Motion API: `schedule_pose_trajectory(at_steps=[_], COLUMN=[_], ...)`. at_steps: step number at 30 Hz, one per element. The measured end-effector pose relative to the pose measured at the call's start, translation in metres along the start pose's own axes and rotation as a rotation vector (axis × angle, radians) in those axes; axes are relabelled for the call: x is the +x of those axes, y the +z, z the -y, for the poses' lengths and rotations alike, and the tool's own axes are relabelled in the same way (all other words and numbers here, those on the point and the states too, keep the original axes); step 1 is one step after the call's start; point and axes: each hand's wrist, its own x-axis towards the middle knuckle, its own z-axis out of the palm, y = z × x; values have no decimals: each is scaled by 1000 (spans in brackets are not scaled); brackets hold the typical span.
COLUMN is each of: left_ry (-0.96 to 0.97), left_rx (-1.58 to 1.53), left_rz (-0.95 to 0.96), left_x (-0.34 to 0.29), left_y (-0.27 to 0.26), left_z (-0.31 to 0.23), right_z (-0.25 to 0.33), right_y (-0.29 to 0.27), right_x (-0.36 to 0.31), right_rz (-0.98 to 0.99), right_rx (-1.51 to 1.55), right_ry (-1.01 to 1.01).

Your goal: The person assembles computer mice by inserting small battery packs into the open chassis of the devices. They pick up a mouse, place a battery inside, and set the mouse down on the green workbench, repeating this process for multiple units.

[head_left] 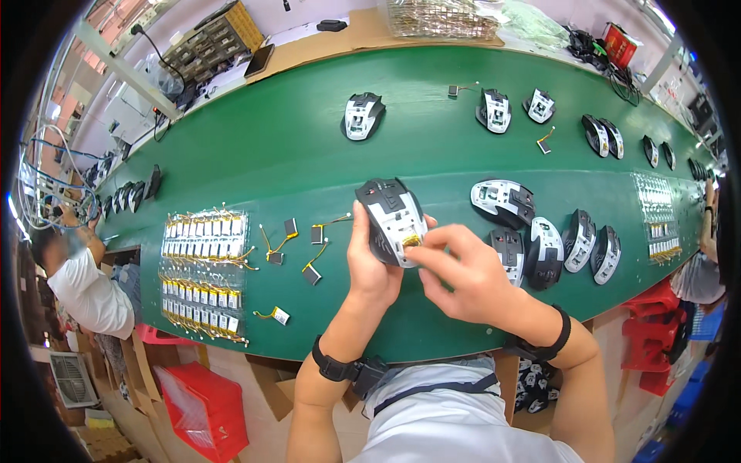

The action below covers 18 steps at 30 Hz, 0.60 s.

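My left hand (370,266) is wrapped round a partly assembled computer mouse (390,216), black and silver-white with its inside exposed. It is held tilted above the green table. Thumb and forefinger of my right hand (471,274) pinch at a small battery (411,241) at the near end of the mouse; only its yellow part shows between the fingertips. Left of my hands lie several loose batteries with wires, among them one battery (317,234) close to my left hand. Just right of my right hand are more open mice, including a white-and-black mouse (545,251).
On the green table (293,131), a clear tray (163,266) holds rows of batteries at left. Another battery tray (656,208) lies at right. Several mice stand along the far side, such as one mouse (363,116). Other people sit at both ends. A red box (204,413) is below.
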Motion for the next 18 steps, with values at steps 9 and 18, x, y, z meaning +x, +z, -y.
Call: schedule_pose_trajectory(at_steps=[9, 18], left_ry=[-8, -45], left_rx=[-50, -115], left_rz=[-32, -84], left_x=[4, 6], left_y=[-6, -20], left_z=[-3, 14], right_z=[-5, -3], right_y=[-3, 8], right_x=[1, -6], right_rz=[96, 55], right_rx=[21, -214], right_ry=[43, -79])
